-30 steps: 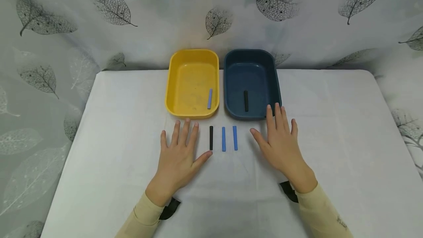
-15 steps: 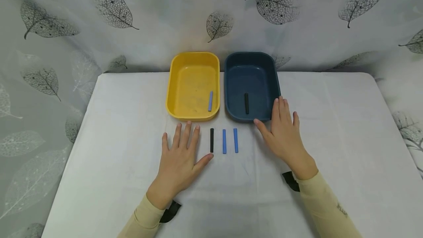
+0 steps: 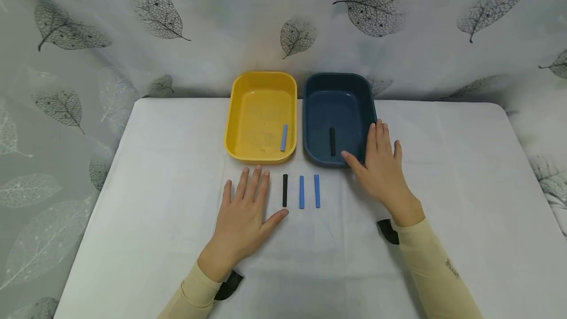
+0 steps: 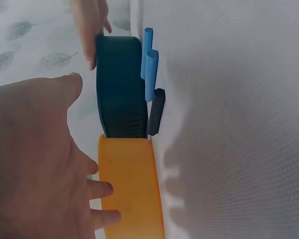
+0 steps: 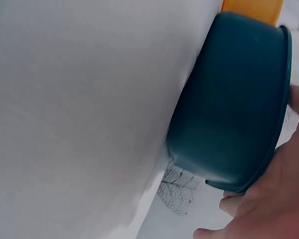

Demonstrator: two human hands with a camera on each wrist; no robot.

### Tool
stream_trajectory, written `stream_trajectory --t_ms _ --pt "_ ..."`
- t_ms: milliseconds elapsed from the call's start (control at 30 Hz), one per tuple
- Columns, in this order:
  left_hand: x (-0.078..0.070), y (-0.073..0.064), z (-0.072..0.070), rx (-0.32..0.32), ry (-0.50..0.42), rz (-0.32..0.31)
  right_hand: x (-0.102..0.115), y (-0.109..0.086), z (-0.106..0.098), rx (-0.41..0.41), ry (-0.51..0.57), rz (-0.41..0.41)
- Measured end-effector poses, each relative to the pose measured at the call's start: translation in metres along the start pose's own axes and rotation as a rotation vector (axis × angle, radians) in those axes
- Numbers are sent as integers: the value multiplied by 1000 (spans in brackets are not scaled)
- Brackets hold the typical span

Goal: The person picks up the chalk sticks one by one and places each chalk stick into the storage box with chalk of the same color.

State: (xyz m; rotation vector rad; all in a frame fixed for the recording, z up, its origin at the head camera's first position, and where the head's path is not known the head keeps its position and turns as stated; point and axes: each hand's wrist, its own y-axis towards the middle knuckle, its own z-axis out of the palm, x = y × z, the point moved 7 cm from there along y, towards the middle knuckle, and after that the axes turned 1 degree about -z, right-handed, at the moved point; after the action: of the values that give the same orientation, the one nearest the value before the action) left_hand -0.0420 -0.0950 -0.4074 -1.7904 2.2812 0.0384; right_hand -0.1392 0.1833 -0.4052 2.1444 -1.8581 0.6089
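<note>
My right hand (image 3: 387, 174) is at the near right corner of a dark blue plastic tub (image 3: 338, 102), its straight fingers along the right side and the thumb at the near rim. In the right wrist view the hand (image 5: 271, 199) touches the tub's rim. My left hand (image 3: 241, 223) is spread over the cloth, in front of a yellow tub (image 3: 254, 122). Near its thumb tip lies a short black stick (image 3: 285, 190), with two blue sticks (image 3: 301, 192) beside it. Inside the yellow tub lies one blue stick (image 3: 284, 138), inside the blue tub a black one (image 3: 332, 142).
The two tubs stand side by side at the far edge of a white-covered table (image 3: 452, 186). Behind and to the left hangs a curtain (image 3: 212, 23) with a leaf print. A black strap part (image 3: 228, 284) shows at the left wrist.
My right hand has moved away from me onto the blue tub's corner, its thumb now at the rim. The left hand stays in place. The whole head view has shifted slightly down.
</note>
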Motion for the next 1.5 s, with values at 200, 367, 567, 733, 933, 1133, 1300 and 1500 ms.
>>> stream_trajectory --t_ms 200,367,567,733,933,1133,1300,1500 --pt "-3 -1 0 -6 -10 34 -3 0 2 8 7 8" --pt "-9 4 -1 -26 -47 108 -3 0 0 -18 8 -11" --pt "-16 17 -1 -45 -83 242 -5 2 -3 -21 41 -24" --pt "-16 27 2 -4 -117 282 -6 3 -1 2 49 -16" --pt "-17 34 6 62 -147 301 -5 4 0 4 45 -22" --pt "-17 38 8 61 -167 317 -5 4 -2 -18 22 -29" --pt "-15 40 11 53 -178 321 -5 3 -2 -20 24 -32" --pt "-17 39 9 37 -192 318 -5 4 -1 -19 25 -36"
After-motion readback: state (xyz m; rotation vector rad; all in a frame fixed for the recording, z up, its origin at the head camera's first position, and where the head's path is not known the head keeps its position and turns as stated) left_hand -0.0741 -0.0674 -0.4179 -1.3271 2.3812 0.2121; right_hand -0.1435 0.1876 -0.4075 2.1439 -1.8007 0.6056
